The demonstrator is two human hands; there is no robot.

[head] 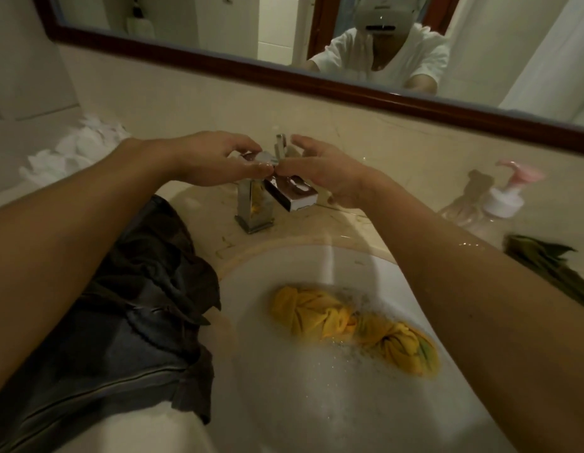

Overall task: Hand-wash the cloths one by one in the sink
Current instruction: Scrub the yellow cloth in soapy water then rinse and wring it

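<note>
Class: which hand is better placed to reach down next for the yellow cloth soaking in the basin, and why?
Probably the right hand: the yellow cloth lies nearer that forearm, while the left hand reaches above the dark cloths. Both pinch a small item.

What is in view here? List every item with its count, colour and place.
yellow cloth: one, yellow, twisted in soapy water in the sink
sink: one, white, centre
dark cloths: pile, grey-brown, counter left of sink
green cloth: one, dark green, counter right
white cloths: heap, white, far left
faucet: one, chrome, behind sink
box: one, brown-white, beside faucet
pump bottle: one, clear, pink pump, right
mirror: one, dark frame, wall
small pale item: one, pinched by both hands
left hand, right hand: above faucet
</note>
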